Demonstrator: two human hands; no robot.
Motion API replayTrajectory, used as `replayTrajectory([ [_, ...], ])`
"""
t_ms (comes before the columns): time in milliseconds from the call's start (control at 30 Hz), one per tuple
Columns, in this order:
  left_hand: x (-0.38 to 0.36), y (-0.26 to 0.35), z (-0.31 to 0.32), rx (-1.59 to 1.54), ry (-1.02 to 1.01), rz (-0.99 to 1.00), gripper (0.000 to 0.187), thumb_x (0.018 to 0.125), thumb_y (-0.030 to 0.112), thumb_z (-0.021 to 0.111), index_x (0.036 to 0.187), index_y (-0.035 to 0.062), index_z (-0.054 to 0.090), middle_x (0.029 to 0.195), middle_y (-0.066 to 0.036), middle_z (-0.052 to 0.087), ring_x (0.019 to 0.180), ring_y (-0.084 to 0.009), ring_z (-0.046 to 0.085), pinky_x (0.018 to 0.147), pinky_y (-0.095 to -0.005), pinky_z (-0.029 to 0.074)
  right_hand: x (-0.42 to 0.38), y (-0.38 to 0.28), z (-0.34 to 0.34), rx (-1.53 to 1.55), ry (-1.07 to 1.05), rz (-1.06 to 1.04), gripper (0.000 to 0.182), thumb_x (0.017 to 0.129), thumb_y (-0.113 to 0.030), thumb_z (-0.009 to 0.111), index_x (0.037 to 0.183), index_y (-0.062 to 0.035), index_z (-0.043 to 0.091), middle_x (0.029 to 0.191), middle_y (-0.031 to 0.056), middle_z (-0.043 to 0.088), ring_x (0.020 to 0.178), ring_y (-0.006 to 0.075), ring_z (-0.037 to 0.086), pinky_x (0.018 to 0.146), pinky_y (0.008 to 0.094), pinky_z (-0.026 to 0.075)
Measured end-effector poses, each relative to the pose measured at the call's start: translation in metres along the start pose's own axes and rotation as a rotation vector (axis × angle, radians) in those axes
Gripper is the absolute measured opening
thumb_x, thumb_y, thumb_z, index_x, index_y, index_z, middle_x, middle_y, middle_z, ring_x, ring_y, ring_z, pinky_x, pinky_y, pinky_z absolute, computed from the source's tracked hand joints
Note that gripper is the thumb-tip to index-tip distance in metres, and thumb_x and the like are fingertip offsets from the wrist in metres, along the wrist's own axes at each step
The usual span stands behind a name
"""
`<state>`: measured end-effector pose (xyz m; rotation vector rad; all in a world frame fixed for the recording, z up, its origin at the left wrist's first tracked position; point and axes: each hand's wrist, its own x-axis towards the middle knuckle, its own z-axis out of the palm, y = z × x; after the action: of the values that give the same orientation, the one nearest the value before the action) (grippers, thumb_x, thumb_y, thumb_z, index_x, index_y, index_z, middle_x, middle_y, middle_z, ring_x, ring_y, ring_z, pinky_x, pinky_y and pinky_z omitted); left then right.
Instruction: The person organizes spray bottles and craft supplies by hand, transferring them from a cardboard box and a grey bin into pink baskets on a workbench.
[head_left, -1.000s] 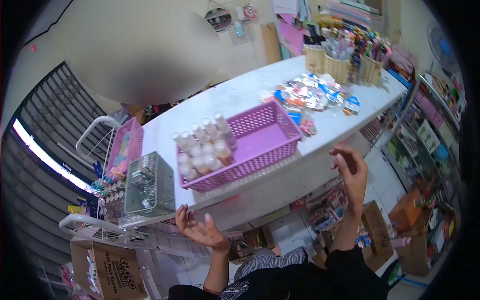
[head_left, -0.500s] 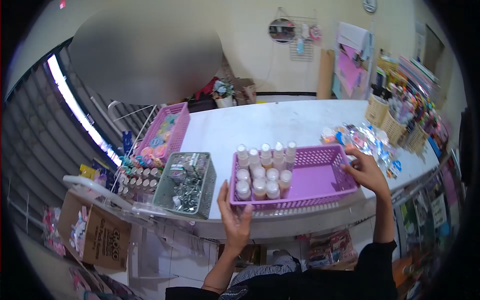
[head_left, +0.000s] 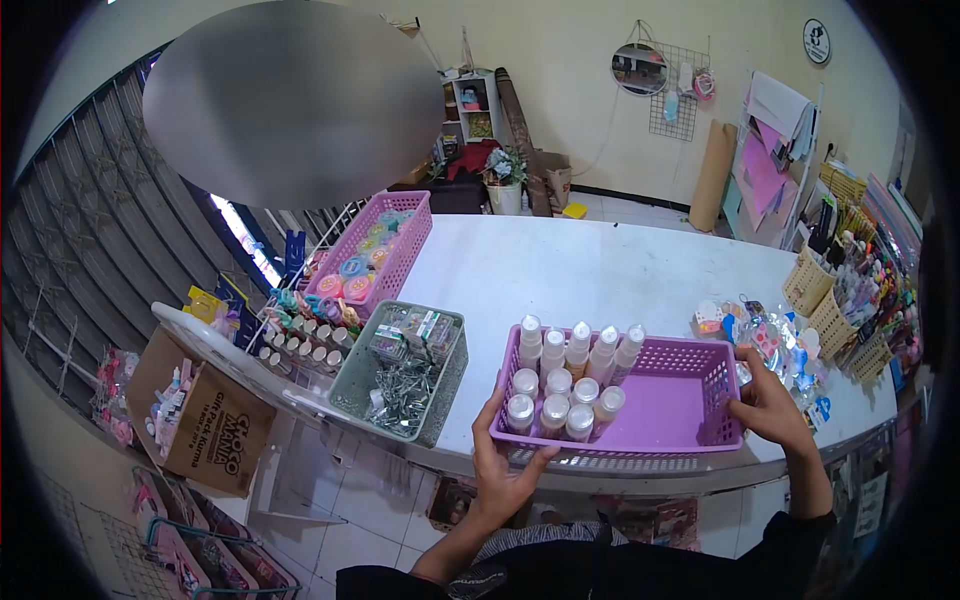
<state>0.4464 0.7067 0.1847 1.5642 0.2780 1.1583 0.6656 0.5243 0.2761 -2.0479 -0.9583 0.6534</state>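
A purple basket [head_left: 660, 462] sits at the near edge of the white table. Clear bottles with white caps [head_left: 555, 408] fill its left half; its right half shows bare purple floor. My left hand [head_left: 508, 478] grips the basket's near left corner, fingers up the side and thumb along the front. My right hand [head_left: 770, 405] is closed on the right end, its thumb at the rim. Left of the basket stands a grey-green basket [head_left: 455, 385] holding metal clips and small clear boxes.
A pink basket [head_left: 415, 240] of colourful round items stands at the back left of the table [head_left: 580, 270]. At the right lie shiny packets [head_left: 775, 345] beside woven pen holders [head_left: 808, 283]. A cardboard box [head_left: 220, 430] is at the lower left.
The view has turned left, so the table and baskets appear further right. Both hands still hold the purple basket, and a few bottles in it lean more to the right.
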Motion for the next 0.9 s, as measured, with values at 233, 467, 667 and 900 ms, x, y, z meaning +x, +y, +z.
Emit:
replayTrajectory([
  [233,0.005,0.009,0.006,-0.021,0.035,-0.016,0.07,0.07,0.002,0.062,0.123,-0.0039,0.017,0.118,-0.017,0.031,0.107,-0.0225,0.039,0.089,-0.0329,0.035,0.018,-0.012,-0.016,-0.091,-0.029,-0.044,0.048,0.067,0.0,0.046,0.112,0.0013,0.028,0.057,0.007,0.051,0.047,0.0102,0.049,0.042,0.0233,0.037],
  [467,0.02,0.021,0.01,0.066,-0.055,0.069,0.08,0.069,0.004,0.063,0.126,-0.0021,0.007,0.124,-0.019,0.022,0.113,-0.025,0.031,0.093,-0.0346,0.03,0.071,-0.047,-0.041,-0.271,-0.128,-0.123,0.047,0.068,-0.007,0.05,0.111,0.0022,0.034,0.06,0.0114,0.056,0.051,0.0117,0.053,0.045,0.0243,0.04],
  [667,0.037,0.022,0.018,0.356,-0.174,0.14,0.092,0.068,0.01,0.065,0.126,-0.0019,-0.005,0.127,-0.022,0.012,0.118,-0.0288,0.023,0.096,-0.0369,0.024,0.16,-0.059,-0.051,-0.47,-0.167,-0.318,0.05,0.068,-0.011,0.055,0.115,-0.0043,0.039,0.079,0.0114,0.056,0.067,0.013,0.053,0.058,0.0265,0.041],
  [900,0.067,0.007,0.035,0.634,-0.102,0.172,0.099,0.068,0.028,0.066,0.121,-0.0108,-0.008,0.127,-0.027,0.001,0.122,-0.0353,0.008,0.098,-0.04,0.015,0.274,-0.106,-0.03,-0.71,-0.271,-0.549,0.054,0.062,-0.006,0.055,0.115,-0.0047,0.043,0.1,0.0148,0.055,0.088,0.0228,0.053,0.077,0.0306,0.041],
])
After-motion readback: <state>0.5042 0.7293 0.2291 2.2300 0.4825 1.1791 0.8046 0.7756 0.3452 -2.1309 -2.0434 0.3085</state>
